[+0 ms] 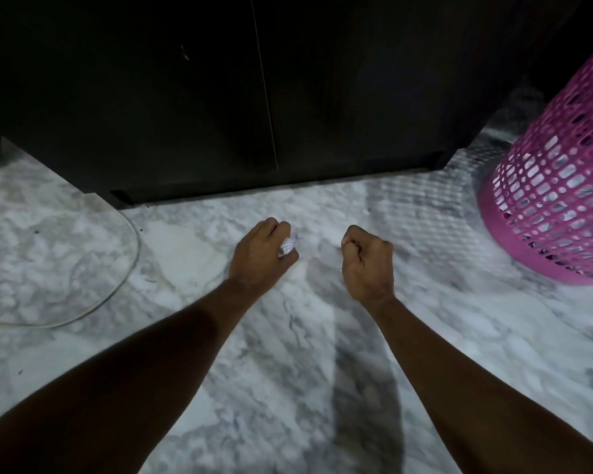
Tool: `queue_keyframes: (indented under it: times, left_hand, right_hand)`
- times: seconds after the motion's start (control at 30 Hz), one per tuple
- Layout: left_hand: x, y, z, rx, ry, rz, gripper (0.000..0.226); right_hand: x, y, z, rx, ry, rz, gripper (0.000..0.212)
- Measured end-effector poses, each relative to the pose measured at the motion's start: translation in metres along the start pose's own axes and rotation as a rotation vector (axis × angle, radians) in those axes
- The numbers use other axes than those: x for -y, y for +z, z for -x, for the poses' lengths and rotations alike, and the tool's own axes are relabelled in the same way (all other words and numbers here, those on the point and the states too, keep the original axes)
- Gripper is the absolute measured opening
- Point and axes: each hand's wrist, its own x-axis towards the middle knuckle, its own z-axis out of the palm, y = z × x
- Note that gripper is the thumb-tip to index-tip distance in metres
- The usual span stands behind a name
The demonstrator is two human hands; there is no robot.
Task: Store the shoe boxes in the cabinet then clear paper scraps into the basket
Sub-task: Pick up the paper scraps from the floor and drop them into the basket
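Paper scraps (288, 247) sit bunched in the left hand (262, 256), whose fingers curl tight round them so only a printed white edge pokes out on the thumb side. That visible strip runs roughly up and down the view, its upper tip angled toward the dark cabinet (220, 97). The right hand (367, 261) is clenched into a fist; whether it hides a scrap I cannot tell, since nothing white shows plainly between its fingers. Both fists hover low over the marble floor (288, 371), probably because gathering happens there. Cabinet doors look closed and no shoe boxes show, so storing seems done. The pink mesh basket (558, 200) stands to the right, near enough for a short carry.
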Motion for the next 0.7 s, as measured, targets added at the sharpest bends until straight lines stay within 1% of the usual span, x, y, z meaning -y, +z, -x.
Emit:
queue_keyframes:
  times: [0.17,0.23,0.27,0.33,0.4,0.53,0.63,0.7]
  left_hand:
    - [0.002,-0.002,-0.012,0.022,0.004,0.017,0.021]
    - [0.002,-0.002,-0.015,0.001,-0.070,0.079,0.015]
    - [0.001,-0.004,-0.016,-0.019,-0.131,0.116,0.015]
    - [-0.004,-0.010,-0.018,-0.063,-0.248,0.190,0.028]
    - [-0.012,-0.020,-0.022,-0.103,-0.294,0.283,0.037]
    - [-0.037,-0.048,-0.040,-0.147,-0.195,0.433,0.043]
    - [-0.077,-0.076,-0.070,-0.177,-0.084,0.491,0.049]
    - [-0.111,-0.099,-0.091,-0.204,0.019,0.509,0.046]
  right_hand:
    - [0.000,0.002,0.014,0.007,0.058,-0.009,0.030]
    - [0.002,-0.001,0.017,0.012,0.056,-0.022,0.031]
    - [0.004,-0.004,0.018,0.004,0.059,-0.028,0.032]
    - [0.009,-0.010,0.016,-0.033,0.086,-0.066,0.031]
    - [0.019,-0.019,0.010,-0.079,0.110,-0.112,0.029]
    - [0.049,-0.041,-0.003,-0.167,0.056,-0.147,0.026]
    - [0.080,-0.067,-0.017,-0.251,-0.019,-0.176,0.024]
    - [0.102,-0.092,-0.029,-0.302,-0.076,-0.183,0.024]
